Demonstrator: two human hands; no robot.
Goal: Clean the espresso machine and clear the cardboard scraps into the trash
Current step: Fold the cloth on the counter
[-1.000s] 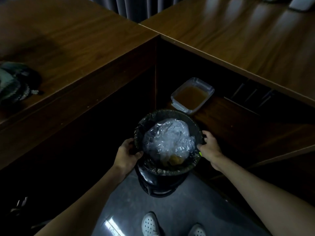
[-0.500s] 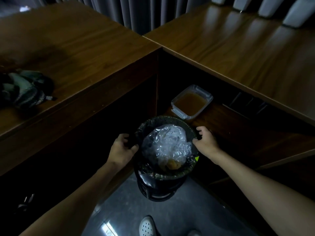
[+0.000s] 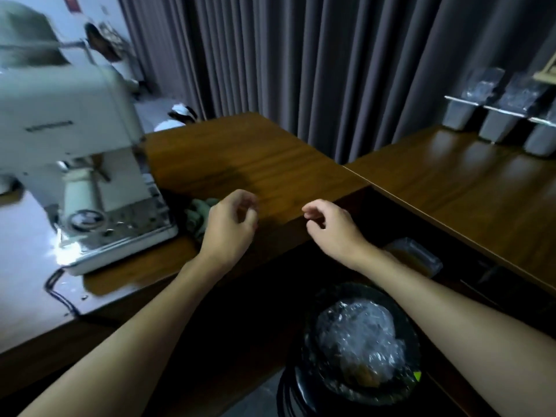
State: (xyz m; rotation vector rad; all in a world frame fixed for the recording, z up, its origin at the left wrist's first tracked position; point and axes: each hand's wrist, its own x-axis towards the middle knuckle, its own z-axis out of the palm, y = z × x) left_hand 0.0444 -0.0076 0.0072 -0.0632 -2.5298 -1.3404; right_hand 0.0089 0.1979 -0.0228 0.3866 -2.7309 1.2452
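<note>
The white espresso machine (image 3: 75, 152) stands on the wooden counter (image 3: 270, 164) at the left. A greenish cloth (image 3: 197, 215) lies bunched beside its base. My left hand (image 3: 227, 227) hovers over the counter just right of the cloth, fingers loosely curled, holding nothing. My right hand (image 3: 331, 227) hangs near the counter's corner, also loosely curled and empty. Below, the black trash bin (image 3: 301, 383) stands on the floor with crumpled clear plastic (image 3: 358, 335) and brown scraps inside.
A second wooden counter (image 3: 466, 188) runs off to the right, with grey holders (image 3: 499, 115) at its back. A clear plastic container (image 3: 415, 260) sits on a lower shelf. Dark curtains hang behind. A black cable (image 3: 57, 290) trails off the machine's left.
Both hands have let go of the bin's rim and risen to counter height. My view has swung up and left, bringing the espresso machine in.
</note>
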